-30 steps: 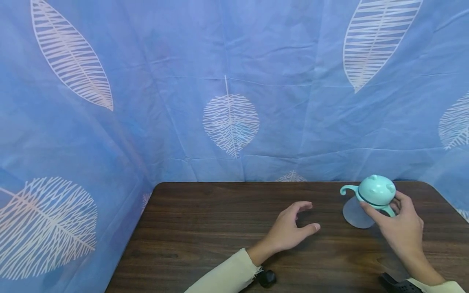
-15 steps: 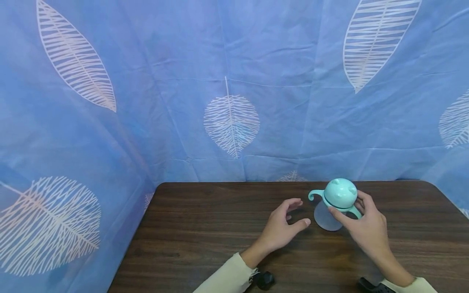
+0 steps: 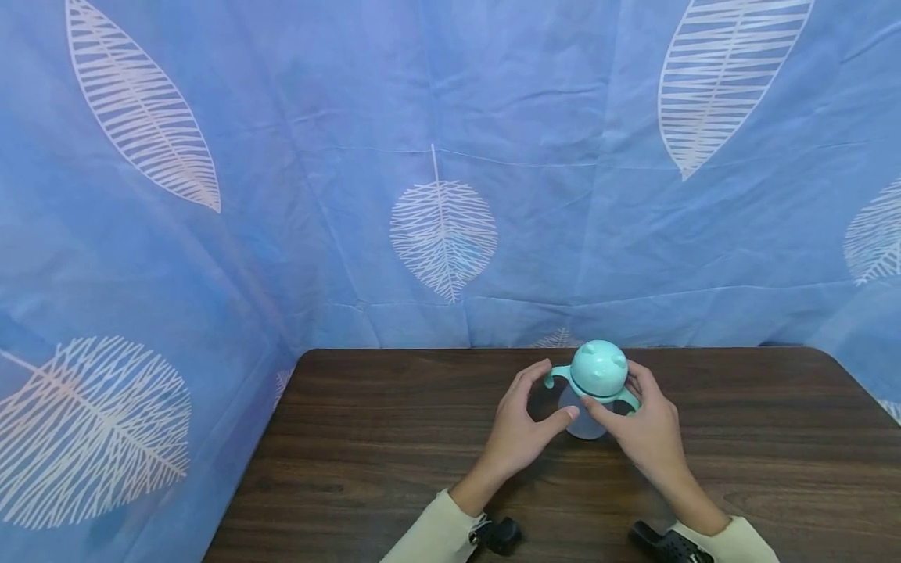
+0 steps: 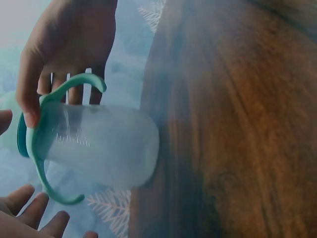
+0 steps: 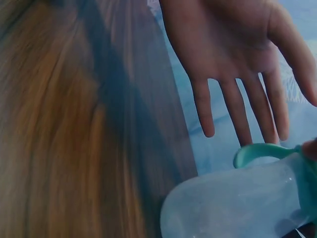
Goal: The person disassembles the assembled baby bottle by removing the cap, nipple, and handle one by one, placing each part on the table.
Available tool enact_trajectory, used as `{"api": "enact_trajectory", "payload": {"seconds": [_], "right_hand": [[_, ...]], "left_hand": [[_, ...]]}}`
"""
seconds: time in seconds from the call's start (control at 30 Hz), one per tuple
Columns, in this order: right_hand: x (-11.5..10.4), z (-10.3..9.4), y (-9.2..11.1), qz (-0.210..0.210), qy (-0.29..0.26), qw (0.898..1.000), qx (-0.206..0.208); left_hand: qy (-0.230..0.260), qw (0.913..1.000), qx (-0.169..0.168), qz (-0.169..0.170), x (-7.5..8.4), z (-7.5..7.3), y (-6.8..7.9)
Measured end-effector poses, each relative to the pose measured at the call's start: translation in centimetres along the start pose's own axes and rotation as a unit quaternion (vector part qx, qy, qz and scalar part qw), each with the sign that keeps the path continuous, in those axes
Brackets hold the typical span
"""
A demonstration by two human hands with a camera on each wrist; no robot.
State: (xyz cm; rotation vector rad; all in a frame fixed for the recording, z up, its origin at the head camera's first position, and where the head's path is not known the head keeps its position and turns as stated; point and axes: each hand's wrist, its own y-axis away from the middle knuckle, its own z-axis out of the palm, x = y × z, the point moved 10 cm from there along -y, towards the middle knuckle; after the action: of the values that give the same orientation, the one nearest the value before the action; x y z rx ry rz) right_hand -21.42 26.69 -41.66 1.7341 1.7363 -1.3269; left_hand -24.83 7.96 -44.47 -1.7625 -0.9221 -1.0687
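Note:
A baby bottle [image 3: 598,369] with a mint-green domed cap, two curved handles and a clear frosted body is upright near the table's far side. My right hand [image 3: 649,428] grips it at the collar, thumb in front and fingers behind, by the right handle. My left hand [image 3: 517,428] is at the bottle's other side, fingers spread beside the left handle; firm contact does not show. In the left wrist view the measuring marks on the bottle body [image 4: 109,146] show. In the right wrist view my left hand's fingers extend straight above the bottle [image 5: 233,203]. Whether its base touches the table is unclear.
The dark wood-grain table [image 3: 366,453] has rounded far corners. Behind and to the left hangs a blue cloth [image 3: 317,195] with white leaf prints. Black wrist devices are strapped at both cuffs, one by the left sleeve [image 3: 429,536].
My right hand has carried the bottle leftward from the table's right side toward the middle. My left hand has shifted slightly left and now stands beside the bottle's left handle.

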Motion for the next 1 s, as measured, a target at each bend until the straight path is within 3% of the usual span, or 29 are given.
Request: {"api": "enact_trajectory", "payload": {"seconds": [0.3,0.57,0.77,1.0], "right_hand": [[-1.3,3.6,-0.8,0.007,-0.035,0.996,-0.083],[-2.6,5.6,-1.1,-0.003,-0.068,0.99,-0.127],[-2.8,5.9,-1.1,-0.007,-0.086,0.984,-0.156],[-3.8,5.2,-1.3,-0.027,-0.089,0.968,-0.234]], "left_hand": [[-0.004,0.9988,0.046,0.018,1.0,-2.3,-0.2],[-0.004,0.9979,0.064,0.007,1.0,-3.5,-0.1],[-0.01,0.9979,0.064,0.004,1.0,-3.7,-0.1],[-0.015,0.9975,0.063,0.03,1.4,-3.5,0.1]]}}
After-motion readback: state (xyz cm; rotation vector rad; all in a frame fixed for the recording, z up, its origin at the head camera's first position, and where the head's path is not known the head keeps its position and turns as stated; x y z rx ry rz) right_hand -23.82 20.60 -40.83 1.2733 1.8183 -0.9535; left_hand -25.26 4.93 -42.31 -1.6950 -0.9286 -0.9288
